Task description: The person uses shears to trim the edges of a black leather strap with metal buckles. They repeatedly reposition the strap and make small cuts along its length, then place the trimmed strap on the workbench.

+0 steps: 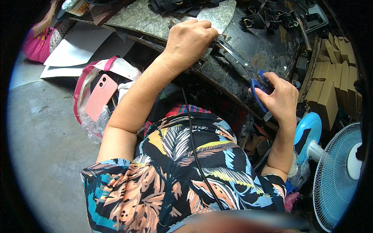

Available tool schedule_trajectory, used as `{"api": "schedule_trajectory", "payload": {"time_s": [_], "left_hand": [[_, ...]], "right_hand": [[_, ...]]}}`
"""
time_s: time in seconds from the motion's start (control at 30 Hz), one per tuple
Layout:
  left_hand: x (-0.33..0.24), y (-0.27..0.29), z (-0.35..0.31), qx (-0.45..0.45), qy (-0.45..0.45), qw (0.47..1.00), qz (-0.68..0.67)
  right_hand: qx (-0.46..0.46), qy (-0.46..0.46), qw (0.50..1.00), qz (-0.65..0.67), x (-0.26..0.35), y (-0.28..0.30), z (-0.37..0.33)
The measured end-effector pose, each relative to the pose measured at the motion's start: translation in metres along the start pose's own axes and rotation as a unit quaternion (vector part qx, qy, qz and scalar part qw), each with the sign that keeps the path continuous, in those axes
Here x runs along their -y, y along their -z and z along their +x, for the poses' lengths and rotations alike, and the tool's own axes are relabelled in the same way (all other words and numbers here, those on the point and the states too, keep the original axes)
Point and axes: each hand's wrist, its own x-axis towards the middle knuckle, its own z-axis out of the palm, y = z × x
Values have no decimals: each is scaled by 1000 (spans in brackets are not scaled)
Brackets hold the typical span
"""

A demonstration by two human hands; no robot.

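Note:
My right hand [282, 99] grips a pair of scissors [235, 54] by their blue handles, thumb and fingers in the loops. The blades point up and to the left, and their tips reach my left hand [191, 42]. That hand is closed, knuckles up, over the edge of the dark worktable [268, 52]. What its fingers hold is hidden beneath them. Just beyond it lies a grey speckled board [132, 17] with a pile of black straps [182, 6] on top.
More black straps with metal rings [258, 21] lie at the far right. Small cardboard boxes [326, 93] and a blue fan [338, 174] stand on my right. At left are a bag [79, 93] with a pink phone [101, 97], white sheets [79, 44] and another person's pink clothing [38, 44].

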Motion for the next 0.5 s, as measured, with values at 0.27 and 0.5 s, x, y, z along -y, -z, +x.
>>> {"api": "schedule_trajectory", "payload": {"time_s": [0.27,0.5], "left_hand": [[-1,-16,4,-55,25,998,-8],[-3,-21,3,-96,50,994,-31]], "right_hand": [[-33,19,998,-47,9,-12,5],[-17,59,992,-108,15,-15,7]]}}
